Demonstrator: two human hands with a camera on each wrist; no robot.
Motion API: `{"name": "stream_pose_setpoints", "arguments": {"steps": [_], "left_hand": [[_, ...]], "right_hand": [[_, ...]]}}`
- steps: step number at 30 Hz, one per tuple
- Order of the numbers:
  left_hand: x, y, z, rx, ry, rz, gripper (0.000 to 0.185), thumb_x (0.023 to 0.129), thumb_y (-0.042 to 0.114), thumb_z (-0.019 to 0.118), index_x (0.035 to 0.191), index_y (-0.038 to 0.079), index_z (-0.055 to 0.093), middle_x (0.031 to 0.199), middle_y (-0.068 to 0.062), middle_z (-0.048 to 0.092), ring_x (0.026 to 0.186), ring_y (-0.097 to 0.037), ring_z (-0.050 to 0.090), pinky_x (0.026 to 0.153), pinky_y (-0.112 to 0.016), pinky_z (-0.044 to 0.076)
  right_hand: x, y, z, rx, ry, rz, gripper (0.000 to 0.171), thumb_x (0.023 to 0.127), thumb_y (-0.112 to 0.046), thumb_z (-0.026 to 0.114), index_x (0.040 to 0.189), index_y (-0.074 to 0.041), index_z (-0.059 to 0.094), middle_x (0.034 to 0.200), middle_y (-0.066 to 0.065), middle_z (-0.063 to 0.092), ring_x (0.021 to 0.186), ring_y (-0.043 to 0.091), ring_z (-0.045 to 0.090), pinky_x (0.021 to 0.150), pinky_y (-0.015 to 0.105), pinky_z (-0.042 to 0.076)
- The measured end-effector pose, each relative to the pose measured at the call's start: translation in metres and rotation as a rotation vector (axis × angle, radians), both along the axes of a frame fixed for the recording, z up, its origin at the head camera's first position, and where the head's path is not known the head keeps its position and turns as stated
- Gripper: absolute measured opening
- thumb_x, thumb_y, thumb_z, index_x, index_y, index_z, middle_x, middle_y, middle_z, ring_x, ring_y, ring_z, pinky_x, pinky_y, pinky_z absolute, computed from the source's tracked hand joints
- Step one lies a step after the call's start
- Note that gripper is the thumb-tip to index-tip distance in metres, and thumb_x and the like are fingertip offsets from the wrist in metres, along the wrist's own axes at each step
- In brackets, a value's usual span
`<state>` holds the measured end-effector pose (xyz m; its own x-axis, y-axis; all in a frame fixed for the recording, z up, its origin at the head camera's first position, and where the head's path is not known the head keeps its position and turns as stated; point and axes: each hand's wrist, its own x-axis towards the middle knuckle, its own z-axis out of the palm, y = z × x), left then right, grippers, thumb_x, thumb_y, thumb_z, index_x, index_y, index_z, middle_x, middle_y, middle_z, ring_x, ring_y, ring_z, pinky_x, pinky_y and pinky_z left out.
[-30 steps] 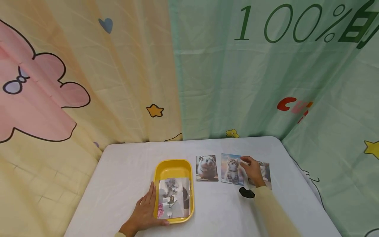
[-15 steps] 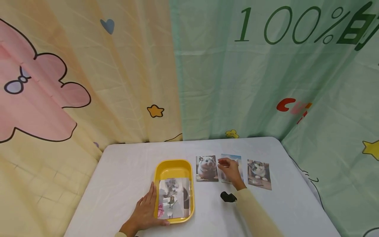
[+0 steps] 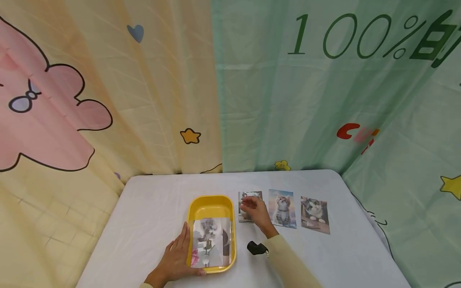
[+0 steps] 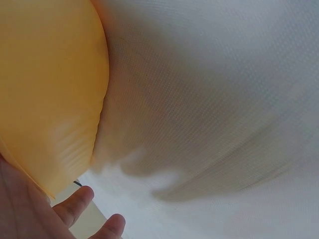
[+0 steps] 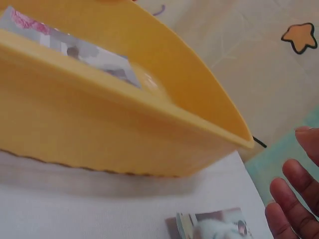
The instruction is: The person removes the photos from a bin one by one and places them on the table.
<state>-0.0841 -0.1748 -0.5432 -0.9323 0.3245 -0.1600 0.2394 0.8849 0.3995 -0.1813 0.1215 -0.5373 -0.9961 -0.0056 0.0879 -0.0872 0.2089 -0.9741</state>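
Your head view looks down from above and well back across the whole counter [image 3: 151, 200]; both wrist views sit low and very close, sharing the yellow tray [image 3: 210, 204] with it.

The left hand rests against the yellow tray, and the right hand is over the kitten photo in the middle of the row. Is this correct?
Not quite. The right hand is over the hamster photo, the one nearest the yellow tray; the kitten photo lies uncovered beside it. The head view shows this. The left hand does rest against the tray.

Three animal photo cards [image 3: 281, 208] on the table; one yellow tray [image 3: 210, 205]; one photo [image 3: 210, 241] inside it.
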Motion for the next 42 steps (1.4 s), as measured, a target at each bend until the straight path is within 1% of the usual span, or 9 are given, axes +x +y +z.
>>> {"name": "stream_pose_setpoints", "arguments": {"steps": [7, 14, 18, 23, 26, 31, 36, 38, 42], "left_hand": [[0.000, -0.001, -0.001, 0.013, 0.035, -0.015, 0.146, 0.052, 0.087, 0.064, 0.151, -0.007, 0.011, 0.160, -0.021, 0.003, 0.141, -0.037, 0.025, 0.105, -0.059, 0.030], [0.000, -0.002, -0.001, 0.016, 0.067, -0.038, 0.146, 0.053, 0.088, 0.062, 0.150, -0.008, 0.011, 0.159, -0.024, 0.004, 0.142, -0.037, 0.024, 0.103, -0.058, 0.032], [0.000, -0.002, 0.000, 0.013, 0.058, -0.029, 0.146, 0.053, 0.088, 0.063, 0.151, -0.007, 0.010, 0.159, -0.023, 0.003, 0.141, -0.037, 0.024, 0.103, -0.058, 0.032], [0.000, -0.001, 0.002, 0.004, 0.029, -0.023, 0.146, 0.054, 0.088, 0.062, 0.151, -0.007, 0.010, 0.160, -0.021, 0.001, 0.142, -0.037, 0.024, 0.104, -0.059, 0.032], [0.000, -0.001, 0.003, -0.001, 0.018, -0.019, 0.146, 0.053, 0.089, 0.061, 0.151, -0.006, 0.009, 0.160, -0.020, 0.001, 0.142, -0.037, 0.024, 0.104, -0.059, 0.032], [0.001, -0.001, 0.004, 0.004, 0.031, -0.022, 0.146, 0.053, 0.089, 0.062, 0.151, -0.006, 0.010, 0.160, -0.021, 0.002, 0.142, -0.036, 0.024, 0.104, -0.057, 0.032], [0.002, -0.002, 0.005, 0.017, 0.062, -0.038, 0.145, 0.054, 0.086, 0.065, 0.150, -0.008, 0.012, 0.159, -0.023, 0.006, 0.140, -0.037, 0.027, 0.102, -0.057, 0.034], [0.002, -0.002, 0.006, 0.019, 0.069, -0.044, 0.143, 0.055, 0.085, 0.066, 0.150, -0.008, 0.013, 0.159, -0.024, 0.006, 0.139, -0.037, 0.028, 0.102, -0.057, 0.034], [0.002, -0.002, 0.005, 0.025, 0.084, -0.046, 0.143, 0.055, 0.085, 0.066, 0.150, -0.009, 0.014, 0.159, -0.024, 0.007, 0.139, -0.037, 0.028, 0.101, -0.057, 0.035]], "right_hand": [[0.004, -0.030, 0.003, 0.063, 0.083, 0.083, 0.020, 0.092, 0.002, 0.061, 0.109, 0.011, 0.063, 0.101, 0.024, 0.066, 0.091, 0.034, 0.063, 0.080, 0.028, 0.053], [0.008, -0.054, 0.003, 0.100, 0.145, 0.128, 0.019, 0.089, 0.002, 0.065, 0.106, 0.007, 0.066, 0.099, 0.018, 0.067, 0.087, 0.028, 0.064, 0.078, 0.029, 0.053], [0.009, -0.069, 0.005, 0.093, 0.140, 0.159, 0.019, 0.086, 0.004, 0.066, 0.105, 0.007, 0.066, 0.099, 0.019, 0.067, 0.088, 0.030, 0.064, 0.080, 0.031, 0.053], [0.012, -0.086, 0.006, 0.128, 0.091, 0.179, 0.020, 0.085, 0.002, 0.068, 0.105, 0.005, 0.067, 0.097, 0.013, 0.068, 0.090, 0.030, 0.063, 0.080, 0.032, 0.052], [0.013, -0.094, 0.004, 0.135, 0.070, 0.188, 0.021, 0.083, 0.003, 0.069, 0.103, 0.007, 0.066, 0.096, 0.014, 0.067, 0.089, 0.031, 0.063, 0.079, 0.030, 0.051], [0.013, -0.105, -0.004, 0.173, 0.033, 0.162, 0.021, 0.080, 0.004, 0.067, 0.100, 0.006, 0.067, 0.095, 0.015, 0.067, 0.088, 0.030, 0.061, 0.080, 0.034, 0.051], [0.013, -0.113, -0.018, 0.306, 0.004, 0.074, 0.019, 0.079, 0.001, 0.068, 0.097, -0.001, 0.071, 0.094, 0.009, 0.068, 0.077, 0.020, 0.059, 0.067, 0.029, 0.050], [0.014, -0.114, -0.022, 0.361, 0.004, 0.047, 0.018, 0.079, 0.000, 0.068, 0.097, -0.003, 0.072, 0.093, 0.007, 0.069, 0.077, 0.020, 0.059, 0.066, 0.028, 0.049], [0.014, -0.116, -0.026, 0.424, 0.018, 0.026, 0.020, 0.076, 0.000, 0.069, 0.095, -0.003, 0.073, 0.091, 0.006, 0.070, 0.089, 0.025, 0.061, 0.075, 0.033, 0.052]]}}
